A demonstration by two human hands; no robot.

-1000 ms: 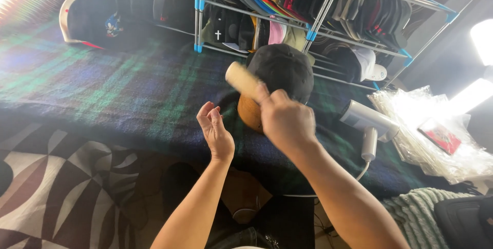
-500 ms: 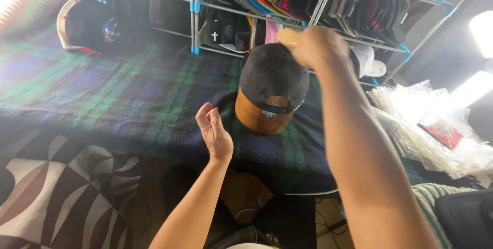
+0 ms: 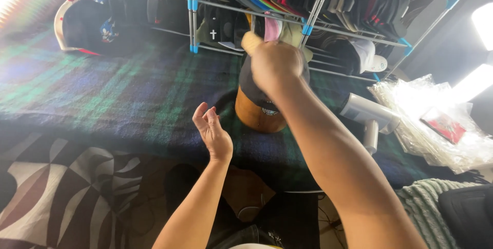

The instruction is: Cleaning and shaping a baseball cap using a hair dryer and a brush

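Note:
A black cap sits on a brown rounded wooden form on the green and blue plaid cloth. My right hand is over the top of the cap, gripping a pale wooden-handled brush whose end sticks out past my fingers. Most of the cap is hidden behind that hand and forearm. My left hand hovers open just left of the form, fingers apart, touching nothing.
A metal rack with blue joints packed with several caps stands behind. A black cap with a cartoon figure lies far left. A white handheld steamer and clear plastic bags lie to the right. A patterned rug covers the floor.
My right hand with the brush swept from the near side of the cap up over its back, then returned to the crown. My left hand has barely moved.

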